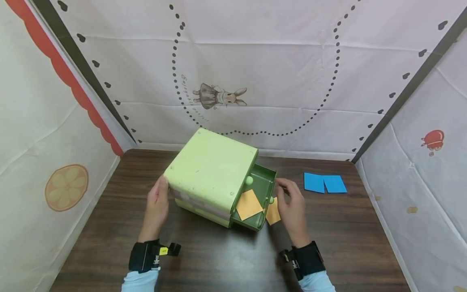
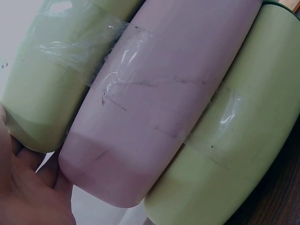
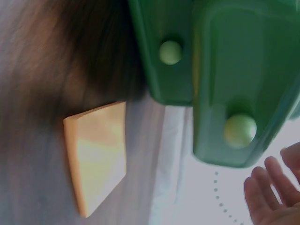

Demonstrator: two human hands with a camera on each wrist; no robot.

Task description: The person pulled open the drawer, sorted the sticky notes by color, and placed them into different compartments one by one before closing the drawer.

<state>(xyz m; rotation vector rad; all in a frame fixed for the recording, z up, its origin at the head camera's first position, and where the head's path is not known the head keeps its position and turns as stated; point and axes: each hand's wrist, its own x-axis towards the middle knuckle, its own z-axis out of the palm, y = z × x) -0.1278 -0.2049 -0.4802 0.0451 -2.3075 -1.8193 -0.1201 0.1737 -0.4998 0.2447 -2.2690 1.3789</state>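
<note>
A light-green and pink drawer box (image 1: 211,170) sits at an angle on the table, with a dark green drawer (image 1: 263,176) pulled out on its right side. An orange pad of sticky notes (image 1: 249,205) lies in that drawer. Another orange pad (image 3: 96,154) is on the table below the drawer front. My left hand (image 1: 157,207) presses the box's left end, thumb near the top edge and fingers against the end (image 2: 35,183). Beside the drawer's far corner is my right hand (image 1: 293,209), fingers loosely bent; the right wrist view shows them apart from the round knob (image 3: 240,131).
Two blue sticky-note pads (image 1: 324,183) lie side by side at the right rear of the brown table (image 1: 204,259). White printed cloth walls (image 1: 255,73) stand behind and on both sides. Beneath the pulled-out drawer is another green drawer front (image 3: 164,79) with its own knob.
</note>
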